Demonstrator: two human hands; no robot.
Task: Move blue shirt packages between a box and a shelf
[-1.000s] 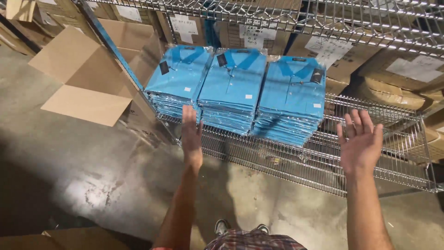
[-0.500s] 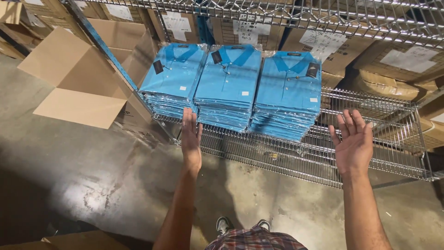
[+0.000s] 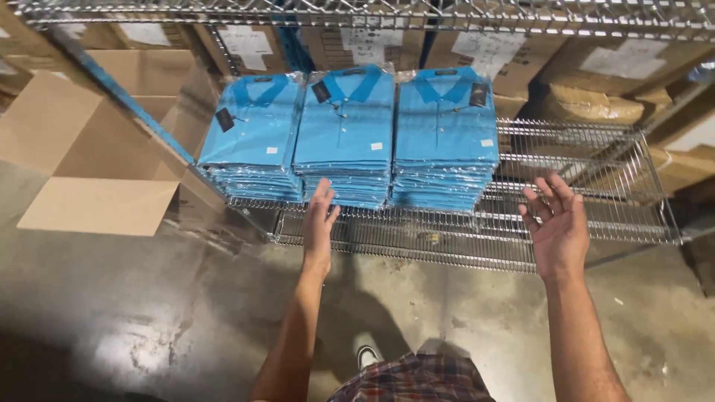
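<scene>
Your left hand [image 3: 319, 223] is flat, fingers together, empty, its fingertips just short of the middle shirt stack [image 3: 346, 138] at 12 o'clock. Your right hand [image 3: 557, 223] is spread open, palm up, holding nothing, over the wire shelf [image 3: 596, 216].

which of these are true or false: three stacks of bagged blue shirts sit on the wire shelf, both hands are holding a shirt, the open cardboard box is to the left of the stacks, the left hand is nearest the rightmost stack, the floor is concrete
1. Three stacks of clear-bagged blue folded shirts sit on the metal wire shelf. True.
2. Both hands hold a shirt. False: the left hand and right hand are open and hold nothing.
3. The open brown cardboard box is left of the stacks. True.
4. The left hand is nearest the rightmost stack. False: it reaches toward the middle stack.
5. The floor is grey concrete. True.
</scene>
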